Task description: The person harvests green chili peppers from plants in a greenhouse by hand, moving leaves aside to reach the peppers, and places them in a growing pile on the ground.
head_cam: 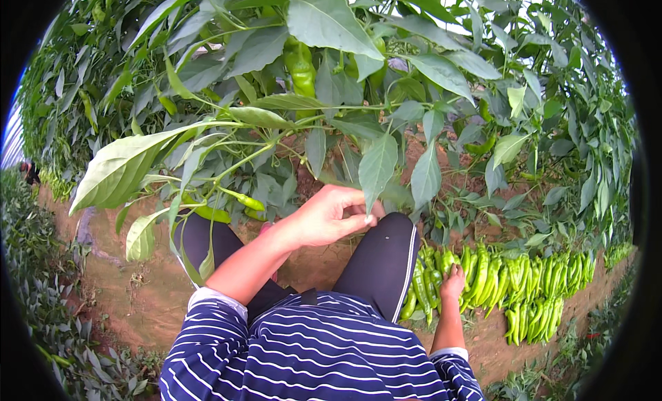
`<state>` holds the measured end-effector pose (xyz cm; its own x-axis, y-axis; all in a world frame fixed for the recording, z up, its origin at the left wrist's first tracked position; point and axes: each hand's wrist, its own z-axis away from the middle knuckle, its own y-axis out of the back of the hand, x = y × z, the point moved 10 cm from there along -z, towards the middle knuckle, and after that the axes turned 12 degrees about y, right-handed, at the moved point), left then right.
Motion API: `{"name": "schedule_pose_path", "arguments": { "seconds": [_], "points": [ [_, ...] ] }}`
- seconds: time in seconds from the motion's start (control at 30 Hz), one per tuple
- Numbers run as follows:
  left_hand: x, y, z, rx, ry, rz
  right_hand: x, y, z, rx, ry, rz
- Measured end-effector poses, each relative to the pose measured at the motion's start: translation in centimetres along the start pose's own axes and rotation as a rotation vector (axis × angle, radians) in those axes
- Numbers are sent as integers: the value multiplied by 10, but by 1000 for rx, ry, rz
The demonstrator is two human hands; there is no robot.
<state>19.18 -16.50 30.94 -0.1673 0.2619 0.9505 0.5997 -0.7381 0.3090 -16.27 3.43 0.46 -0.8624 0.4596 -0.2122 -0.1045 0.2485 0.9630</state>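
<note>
My left hand (336, 215) is above my knees among the pepper leaves, its fingers curled towards the thumb beside a hanging leaf; whether it grips anything is not clear. My right hand (452, 282) reaches down at my right side onto a row of long green peppers (481, 271) laid on the soil. Its fingers touch the near end of the row, but a grip on one pepper cannot be made out. A pale green pepper (302, 78) hangs on the plant ahead. Smaller peppers (212, 214) hang by my left knee.
Leafy pepper plants (558, 106) stand across the front and both sides. A branch with broad leaves (121, 163) reaches towards me from the left. A second, shorter group of peppers (535, 321) lies at the right on bare soil (139, 308). Low foliage (36, 277) borders the far left.
</note>
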Motion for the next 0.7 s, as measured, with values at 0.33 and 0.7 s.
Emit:
{"name": "schedule_pose_path", "arguments": {
  "seconds": [0.33, 0.7],
  "points": [
    [147, 132, -92, 832, -230, -505, -410, 314, -77, -526, 1178, -1202],
    [106, 192, -110, 1065, 74, -406, -488, 336, -286, 297, 894, -412]
  ]
}}
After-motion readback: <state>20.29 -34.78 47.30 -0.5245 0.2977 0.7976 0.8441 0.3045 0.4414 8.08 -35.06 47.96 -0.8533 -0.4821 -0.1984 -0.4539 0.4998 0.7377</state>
